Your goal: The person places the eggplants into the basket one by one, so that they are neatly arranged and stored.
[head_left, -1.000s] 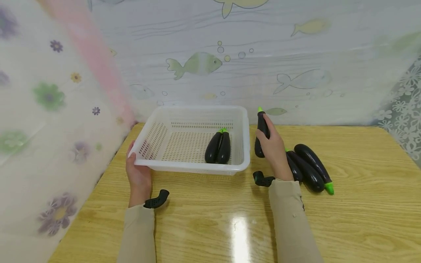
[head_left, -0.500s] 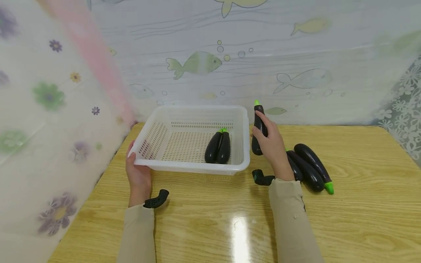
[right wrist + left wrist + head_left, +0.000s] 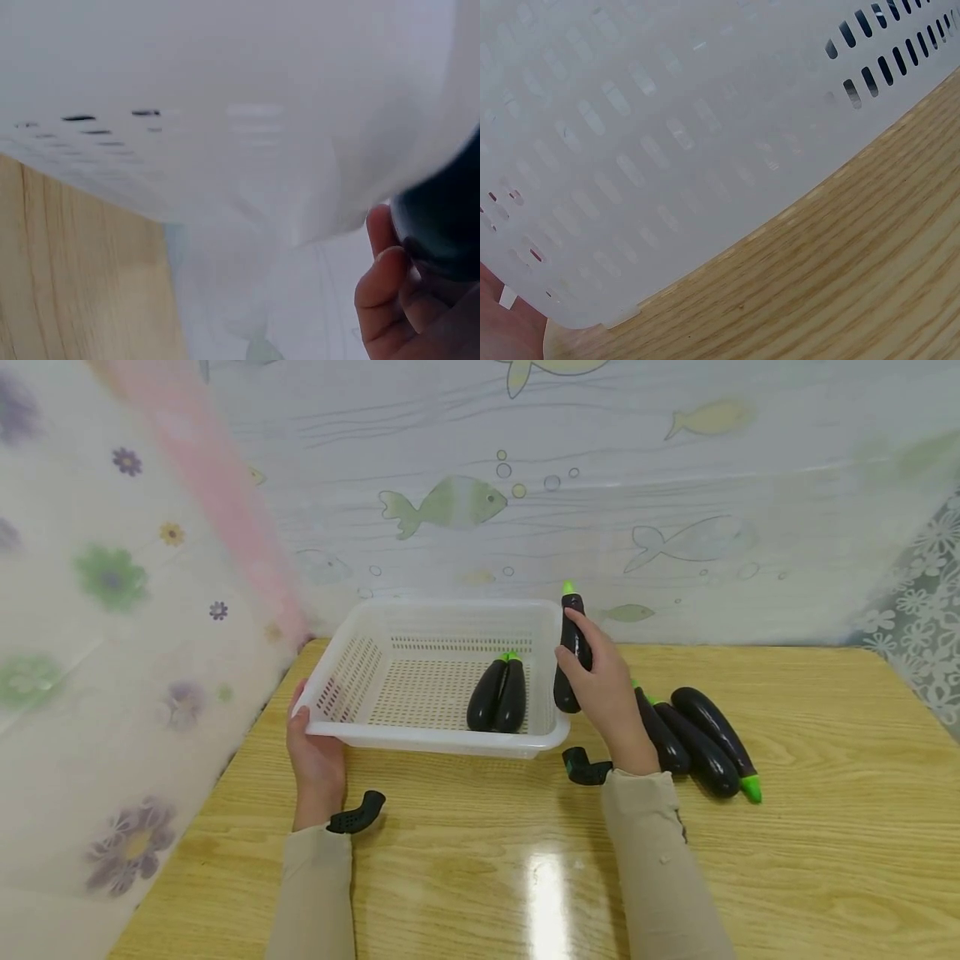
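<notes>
My right hand [image 3: 606, 687] grips a dark purple eggplant [image 3: 573, 647] with a bright green stem end, held over the right rim of the white plastic basket [image 3: 442, 739]. In the right wrist view the eggplant's dark body [image 3: 442, 217] shows at the right, with curled fingers [image 3: 384, 292] against it. My left hand [image 3: 315, 760] grips the basket's front left corner, thumb on the rim. Inside the basket two eggplants [image 3: 512, 697] lie side by side near its right wall. The left wrist view is filled mostly by the basket's slotted wall [image 3: 667, 165].
Three more eggplants [image 3: 716, 735] lie on the wooden table [image 3: 480, 860] to the right of my right forearm. Behind the table hangs a pale curtain [image 3: 450, 443] printed with fish. A flowered sheet [image 3: 112, 693] rises along the left edge.
My right hand has carried the eggplant left and slightly up, from beside the basket to over its right rim. The left hand and basket stay in place.
</notes>
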### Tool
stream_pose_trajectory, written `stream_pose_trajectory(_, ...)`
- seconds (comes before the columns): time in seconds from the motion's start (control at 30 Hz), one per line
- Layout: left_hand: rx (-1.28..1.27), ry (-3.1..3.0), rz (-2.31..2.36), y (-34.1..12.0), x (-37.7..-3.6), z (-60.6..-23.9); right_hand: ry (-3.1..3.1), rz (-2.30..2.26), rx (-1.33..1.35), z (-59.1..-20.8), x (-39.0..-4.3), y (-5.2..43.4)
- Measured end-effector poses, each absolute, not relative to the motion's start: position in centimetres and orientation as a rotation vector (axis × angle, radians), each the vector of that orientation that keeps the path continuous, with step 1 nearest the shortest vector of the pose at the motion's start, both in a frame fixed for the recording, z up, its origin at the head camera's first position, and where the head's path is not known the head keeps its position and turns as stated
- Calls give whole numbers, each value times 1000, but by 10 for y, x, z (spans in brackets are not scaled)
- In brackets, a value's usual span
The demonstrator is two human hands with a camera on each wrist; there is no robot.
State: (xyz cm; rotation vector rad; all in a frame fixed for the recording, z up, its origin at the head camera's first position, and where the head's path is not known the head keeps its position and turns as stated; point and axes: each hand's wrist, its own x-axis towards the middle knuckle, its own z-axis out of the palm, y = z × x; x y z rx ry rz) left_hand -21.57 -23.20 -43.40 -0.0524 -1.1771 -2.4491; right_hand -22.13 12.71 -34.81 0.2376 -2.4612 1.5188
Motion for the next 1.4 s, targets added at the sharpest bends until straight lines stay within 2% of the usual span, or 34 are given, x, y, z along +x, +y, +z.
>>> stream_pose_trajectory(0.93, -46, -1172, -2456, -234, -216, -434, -2579, 1265, 272, -355, -222, 94)
stream_pose_trajectory(1.4, -25, -1196, -2451, -232, -217, -432, -2661, 999, 316, -358, -222, 86)
